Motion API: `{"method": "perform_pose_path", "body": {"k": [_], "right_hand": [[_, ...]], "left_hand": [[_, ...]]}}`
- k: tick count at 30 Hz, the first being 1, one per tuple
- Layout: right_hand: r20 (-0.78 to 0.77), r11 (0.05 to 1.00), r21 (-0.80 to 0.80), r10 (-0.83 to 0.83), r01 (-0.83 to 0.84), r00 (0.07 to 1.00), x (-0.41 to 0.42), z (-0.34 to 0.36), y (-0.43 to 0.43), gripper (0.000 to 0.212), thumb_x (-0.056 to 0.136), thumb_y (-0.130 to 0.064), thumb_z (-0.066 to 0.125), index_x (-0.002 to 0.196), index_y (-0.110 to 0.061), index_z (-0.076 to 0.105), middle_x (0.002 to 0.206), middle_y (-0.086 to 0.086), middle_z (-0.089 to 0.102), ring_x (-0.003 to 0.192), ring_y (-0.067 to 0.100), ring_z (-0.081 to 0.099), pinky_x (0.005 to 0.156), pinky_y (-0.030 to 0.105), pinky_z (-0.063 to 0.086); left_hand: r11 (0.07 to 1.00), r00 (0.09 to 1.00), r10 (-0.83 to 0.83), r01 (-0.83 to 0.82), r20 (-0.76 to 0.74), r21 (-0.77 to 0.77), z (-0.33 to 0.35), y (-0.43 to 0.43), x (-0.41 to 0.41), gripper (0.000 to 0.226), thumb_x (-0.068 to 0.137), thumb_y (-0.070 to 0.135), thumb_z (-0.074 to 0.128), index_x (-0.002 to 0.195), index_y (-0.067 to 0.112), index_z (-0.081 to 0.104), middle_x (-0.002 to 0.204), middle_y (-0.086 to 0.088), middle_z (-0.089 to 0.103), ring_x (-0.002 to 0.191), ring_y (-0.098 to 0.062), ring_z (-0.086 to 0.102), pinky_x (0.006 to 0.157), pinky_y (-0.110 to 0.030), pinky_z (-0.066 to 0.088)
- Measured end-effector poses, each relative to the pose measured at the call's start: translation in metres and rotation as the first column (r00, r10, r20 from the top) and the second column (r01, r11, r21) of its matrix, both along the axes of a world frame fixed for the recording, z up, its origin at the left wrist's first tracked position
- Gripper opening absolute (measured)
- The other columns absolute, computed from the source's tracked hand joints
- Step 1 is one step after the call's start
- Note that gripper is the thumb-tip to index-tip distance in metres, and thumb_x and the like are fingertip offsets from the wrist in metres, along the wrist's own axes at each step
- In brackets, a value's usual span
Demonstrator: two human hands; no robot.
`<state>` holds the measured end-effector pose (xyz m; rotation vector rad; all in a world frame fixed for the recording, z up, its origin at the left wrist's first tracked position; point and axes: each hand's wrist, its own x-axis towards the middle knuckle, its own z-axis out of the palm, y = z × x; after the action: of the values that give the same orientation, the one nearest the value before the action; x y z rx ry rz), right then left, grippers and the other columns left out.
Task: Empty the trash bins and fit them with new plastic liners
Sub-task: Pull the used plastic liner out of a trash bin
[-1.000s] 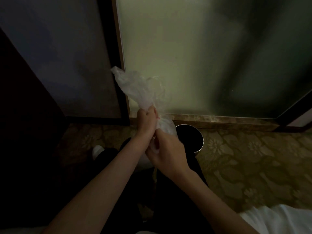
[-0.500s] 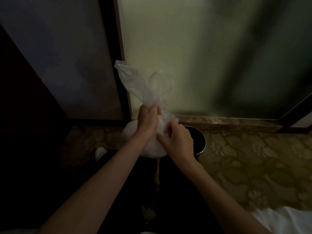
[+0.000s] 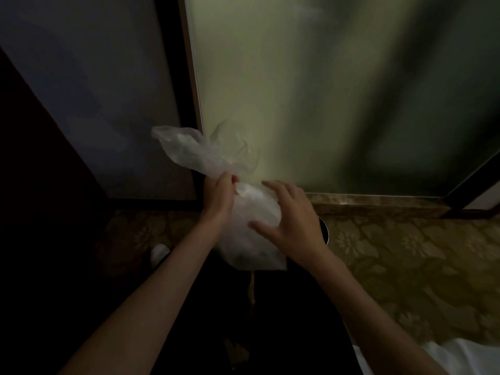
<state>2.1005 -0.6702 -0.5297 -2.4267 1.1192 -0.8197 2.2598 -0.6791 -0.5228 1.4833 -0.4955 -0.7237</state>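
A translucent white plastic bag (image 3: 251, 212) hangs in the air in front of the person. Its lower part is swollen with a pale bulk, but the film is too cloudy and the light too dim to tell what is inside. Above the gathered neck, the loose top of the bag flares up and to the left in crumpled folds.

Just behind and to the right of the bag stands a round dark trash bin (image 3: 326, 231) on the floor. Only an arc of its shiny rim shows past the right wrist, so its inside cannot be seen.

The left hand (image 3: 219, 197) is curled tight round the neck of the bag, with the thumb on top and the forearm reaching up from the lower left. The right hand (image 3: 293, 228) lies spread against the right side of the swollen part, fingers straight and apart. The thumb is laid on the film lower down, and nothing is pinched.

The bin stands on a patterned gold-brown carpet (image 3: 405, 266) with a flower design. Behind it run a brown stone sill (image 3: 378, 203) and a tall frosted greenish glass panel (image 3: 297, 90) in a dark frame. A white-clad foot (image 3: 159, 253) shows at the left of the carpet.
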Motion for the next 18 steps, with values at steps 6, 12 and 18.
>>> {"method": "perform_pose_path", "body": {"k": [6, 12, 18], "right_hand": [[0.038, 0.993, -0.014, -0.116, 0.116, 0.993, 0.018, -0.013, -0.005, 0.043, 0.074, -0.044, 0.078, 0.101, -0.015, 0.060, 0.095, 0.004, 0.063, 0.090, 0.027, 0.057, 0.070, 0.036, 0.040], [0.070, 0.912, -0.239, -0.325, 0.333, 0.943, 0.048, -0.011, 0.016, 0.024, 0.077, -0.030, 0.067, 0.082, -0.014, 0.051, 0.077, 0.004, 0.055, 0.068, 0.024, 0.053, 0.057, 0.032, 0.035], [0.139, 0.985, -0.040, 0.174, -0.171, 0.975, 0.043, -0.007, 0.033, 0.039, 0.090, -0.040, 0.057, 0.121, -0.016, 0.055, 0.110, -0.001, 0.057, 0.094, 0.015, 0.055, 0.071, 0.028, 0.044]], "left_hand": [[0.962, 0.969, -0.246, 0.244, 0.001, -0.125, 0.017, 0.001, -0.020, 0.024, 0.076, 0.016, 0.058, 0.054, 0.024, 0.057, 0.049, 0.013, 0.051, 0.048, 0.000, 0.046, 0.052, -0.018, 0.042], [0.995, 0.995, -0.055, 0.061, 0.079, -0.075, 0.032, -0.007, -0.035, 0.017, 0.083, 0.011, 0.051, 0.070, 0.019, 0.059, 0.081, -0.006, 0.064, 0.087, -0.027, 0.061, 0.084, -0.038, 0.048], [0.998, 0.978, -0.004, 0.018, 0.210, -0.064, 0.058, -0.007, -0.015, 0.035, 0.072, 0.030, 0.039, 0.082, 0.007, 0.062, 0.084, -0.019, 0.064, 0.082, -0.032, 0.058, 0.081, -0.042, 0.048]]}}
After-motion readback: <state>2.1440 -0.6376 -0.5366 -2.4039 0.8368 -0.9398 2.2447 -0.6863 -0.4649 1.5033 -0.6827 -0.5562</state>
